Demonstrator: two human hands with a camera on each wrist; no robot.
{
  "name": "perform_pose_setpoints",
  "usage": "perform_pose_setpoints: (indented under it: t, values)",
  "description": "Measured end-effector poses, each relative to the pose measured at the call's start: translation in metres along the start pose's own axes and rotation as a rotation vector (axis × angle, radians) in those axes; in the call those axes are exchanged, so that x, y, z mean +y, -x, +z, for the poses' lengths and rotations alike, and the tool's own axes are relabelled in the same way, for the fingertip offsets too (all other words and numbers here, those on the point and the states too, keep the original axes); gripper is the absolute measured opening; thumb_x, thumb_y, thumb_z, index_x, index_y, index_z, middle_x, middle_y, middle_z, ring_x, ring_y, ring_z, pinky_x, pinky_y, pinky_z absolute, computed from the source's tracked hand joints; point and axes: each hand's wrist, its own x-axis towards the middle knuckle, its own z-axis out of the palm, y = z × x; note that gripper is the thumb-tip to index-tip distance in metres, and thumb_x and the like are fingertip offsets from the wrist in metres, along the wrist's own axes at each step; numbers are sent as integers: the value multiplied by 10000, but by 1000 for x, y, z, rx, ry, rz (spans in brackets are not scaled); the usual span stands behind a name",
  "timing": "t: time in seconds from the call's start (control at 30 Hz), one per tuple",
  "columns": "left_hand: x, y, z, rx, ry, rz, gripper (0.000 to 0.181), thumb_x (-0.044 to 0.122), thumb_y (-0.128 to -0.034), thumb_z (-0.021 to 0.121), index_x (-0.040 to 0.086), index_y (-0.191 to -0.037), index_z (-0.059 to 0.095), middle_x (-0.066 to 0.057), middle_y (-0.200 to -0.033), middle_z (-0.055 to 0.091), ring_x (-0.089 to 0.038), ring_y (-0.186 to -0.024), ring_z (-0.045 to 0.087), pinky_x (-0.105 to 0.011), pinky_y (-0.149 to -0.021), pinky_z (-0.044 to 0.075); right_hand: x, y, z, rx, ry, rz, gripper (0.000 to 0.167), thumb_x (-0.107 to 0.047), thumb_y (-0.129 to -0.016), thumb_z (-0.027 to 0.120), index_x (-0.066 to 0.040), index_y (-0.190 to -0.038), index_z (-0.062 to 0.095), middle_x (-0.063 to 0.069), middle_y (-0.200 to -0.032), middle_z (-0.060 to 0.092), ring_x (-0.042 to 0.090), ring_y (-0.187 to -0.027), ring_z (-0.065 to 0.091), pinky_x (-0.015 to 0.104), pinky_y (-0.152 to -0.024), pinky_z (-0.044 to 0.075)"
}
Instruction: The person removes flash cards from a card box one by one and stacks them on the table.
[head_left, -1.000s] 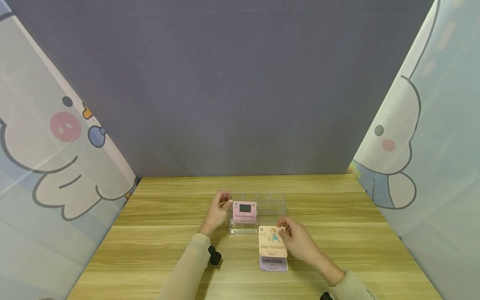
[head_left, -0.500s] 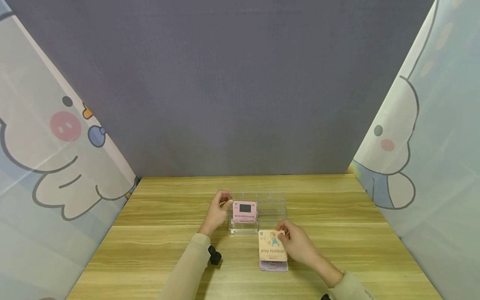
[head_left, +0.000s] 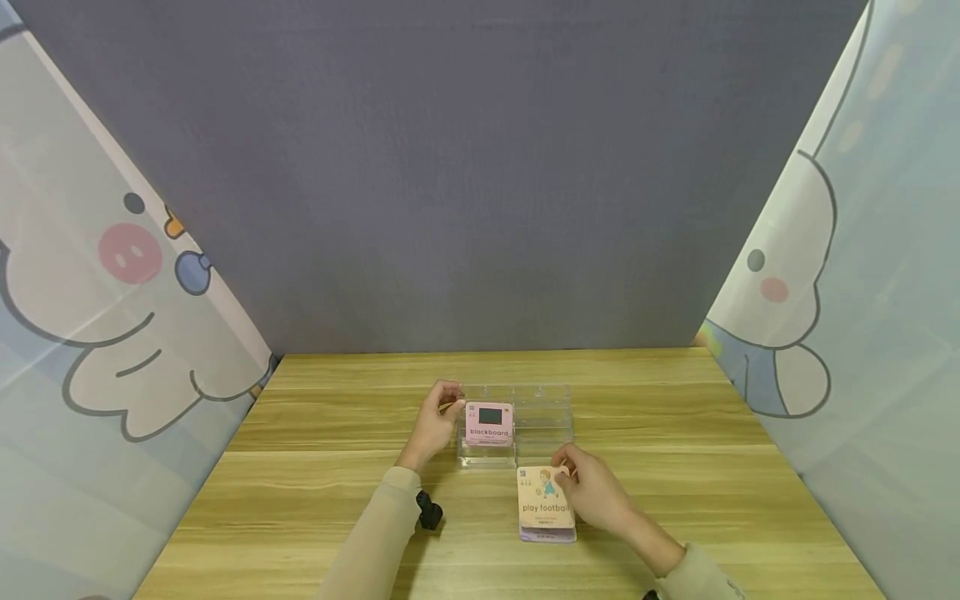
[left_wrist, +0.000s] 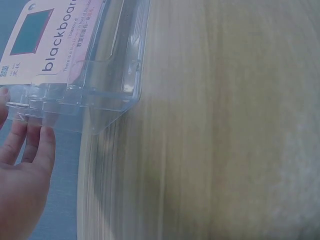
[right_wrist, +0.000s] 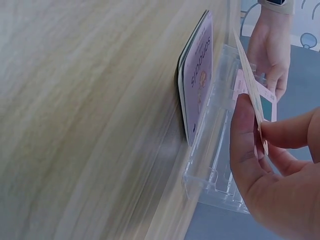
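Note:
A clear plastic card rack (head_left: 543, 414) stands on the table, and my left hand (head_left: 433, 425) holds its left edge between thumb and fingers. The pink "blackboard" flashcard (head_left: 490, 425) sits in the rack's left column. My right hand (head_left: 596, 490) pinches a cream "play football" flashcard (head_left: 545, 498) by its upper right corner. This card is raised in front of the rack's right column, above the lilac "sandais" flashcard (head_left: 547, 536). In the right wrist view, the "sandais" flashcard (right_wrist: 198, 75) tops a small stack on the table, apart from the held card.
The wood-grain table (head_left: 322, 467) reaches back to a grey cloth wall (head_left: 480, 183). Cartoon-printed curtains (head_left: 885, 250) flank both sides. A small black device (head_left: 429, 510) is at my left wrist.
My right hand has lowered the "play football" flashcard slightly toward me, covering more of the "sandais" card. The left hand, the rack and the "blackboard" card have stayed in place.

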Motion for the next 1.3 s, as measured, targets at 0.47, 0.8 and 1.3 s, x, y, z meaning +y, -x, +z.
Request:
perform_pose_setpoints:
  t: [0.47, 0.8, 1.3]
  values:
    - [1, 0, -2, -16, 6, -3, 238, -101, -994, 546, -63, -1228, 535, -367, -1200, 549, -462, -1160, 557, -572, -1022, 458, 1, 2, 2, -30, 19, -4, 153, 52, -947, 625, -21, -1079, 602, 15, -844, 535, 96, -664, 495, 214, -521, 435]
    - [4, 1, -2, -17, 6, -4, 238, -104, -994, 546, -62, -1228, 538, -350, -1184, 557, -460, -1153, 560, -573, -1014, 459, 2, 2, 5, -38, 21, 2, 158, 53, -944, 617, -12, -1086, 598, 25, -841, 528, 82, -645, 458, 200, -522, 399]
    - [4, 1, -3, -24, 3, 8, 239, -93, -999, 546, -66, -1237, 537, -361, -1206, 551, -470, -1165, 557, -592, -1027, 453, 4, 2, 9, -26, 121, -12, 168, 65, -915, 654, 7, -1068, 618, 15, -873, 549, 128, -722, 477, 220, -564, 445]
